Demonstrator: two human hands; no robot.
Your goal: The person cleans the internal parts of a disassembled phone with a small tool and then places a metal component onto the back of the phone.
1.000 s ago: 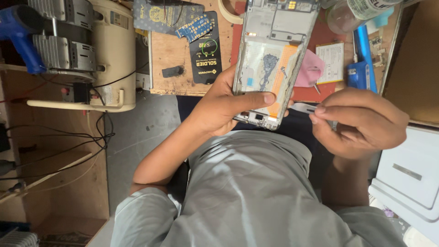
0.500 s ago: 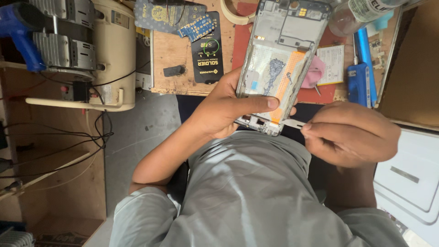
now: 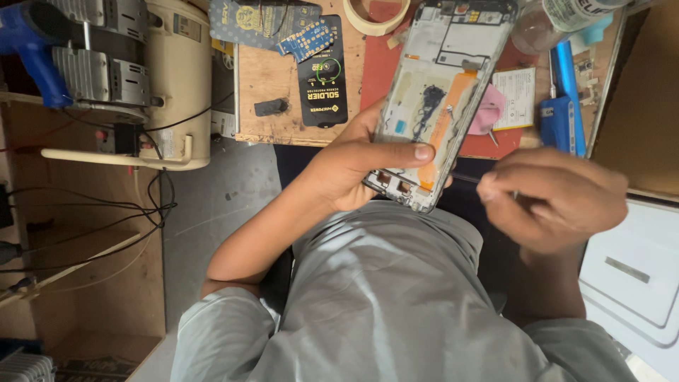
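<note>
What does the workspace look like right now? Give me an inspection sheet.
Surface: wooden bench with a red mat.
Job's things: opened phone frame, upright, inner side facing the camera.
Clutter: tape roll, black packet, blue tool, pink cloth.
Hands: left hand grips the frame; right hand blurred, fingers pinched, apart from the frame.
Cables: black wires at left.
Surroundings: cream machine, grey floor.

One head-worn view only, looking steeply down over the person's chest and lap, close on both hands, bench point(image 3: 297, 106) edge across the top of frame, floor point(image 3: 212, 205) at left, no second view
</note>
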